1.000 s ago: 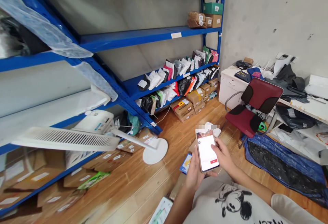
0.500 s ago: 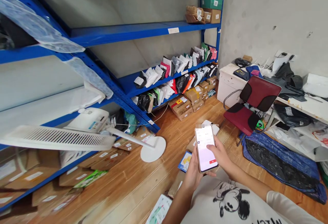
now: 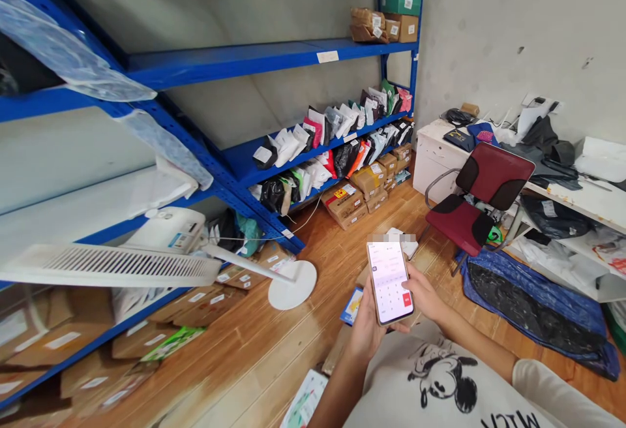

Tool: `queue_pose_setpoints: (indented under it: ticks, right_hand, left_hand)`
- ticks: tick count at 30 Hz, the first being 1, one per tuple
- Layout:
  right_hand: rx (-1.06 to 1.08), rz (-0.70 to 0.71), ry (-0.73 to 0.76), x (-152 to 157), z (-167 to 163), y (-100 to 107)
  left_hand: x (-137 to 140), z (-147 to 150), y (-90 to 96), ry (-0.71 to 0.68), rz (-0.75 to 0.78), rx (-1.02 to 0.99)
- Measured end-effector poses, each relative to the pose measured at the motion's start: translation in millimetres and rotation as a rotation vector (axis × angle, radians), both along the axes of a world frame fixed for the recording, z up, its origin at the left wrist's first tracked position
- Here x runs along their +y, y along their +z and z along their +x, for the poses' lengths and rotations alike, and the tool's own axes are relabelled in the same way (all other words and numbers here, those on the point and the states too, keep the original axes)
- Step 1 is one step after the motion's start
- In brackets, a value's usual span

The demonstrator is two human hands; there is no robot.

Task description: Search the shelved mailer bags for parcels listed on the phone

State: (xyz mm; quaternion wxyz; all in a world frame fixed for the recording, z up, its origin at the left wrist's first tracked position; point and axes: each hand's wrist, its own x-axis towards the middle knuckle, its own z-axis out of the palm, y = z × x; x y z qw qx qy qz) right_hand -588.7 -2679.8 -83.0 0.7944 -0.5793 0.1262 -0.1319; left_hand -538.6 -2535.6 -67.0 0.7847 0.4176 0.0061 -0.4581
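Observation:
A smartphone [image 3: 390,288] with a lit screen is held upright in front of my shirt. Its screen shows a number keypad with a red key at the lower right. My left hand [image 3: 366,323] is closed around the phone's left side and lower back. On the other side, my right hand [image 3: 423,292] grips the right edge, its thumb at the screen's edge by the keypad. The right hand's other fingers are mostly hidden behind the phone. Beyond the phone's top lies a white item [image 3: 403,243] on the floor, partly covered.
Blue shelving [image 3: 274,56] carries bagged parcels [image 3: 293,144] and boxes [image 3: 342,203]. A white fan [image 3: 122,265] stands at left on a round base [image 3: 292,284]. To the right are a red chair [image 3: 482,199], a cluttered white desk [image 3: 435,154] and a blue bag [image 3: 538,304] on the floor.
The phone's screen now shows a number keypad in its lower half. My right thumb has moved from over the screen's middle to its right edge.

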Motion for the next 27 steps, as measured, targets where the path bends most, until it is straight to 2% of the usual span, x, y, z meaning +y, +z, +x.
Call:
queue_pose_setpoints:
  ticks: [6, 13, 19, 24, 27]
  right_hand:
    - [-0.002, -0.016, 0.022, -3, -2, -3]
    - [-0.042, -0.039, 0.003, -3, -3, -8]
    - [-0.127, -0.114, 0.176, -11, -10, -9]
    - [-0.056, -0.063, 0.082, -10, -8, -6]
    - [-0.041, -0.045, 0.113, -13, -7, -5]
  left_hand:
    - [-3, -1, 6.0, 0.003, 0.048, -0.006]
    - [-4, -2, 4.9, -0.019, 0.013, -0.001]
    - [-6, -1, 6.0, -0.035, 0.028, -0.029]
    - [-7, 0, 7.0, -0.039, 0.048, -0.027]
    - [-7, 2, 5.9, -0.047, -0.011, -0.004]
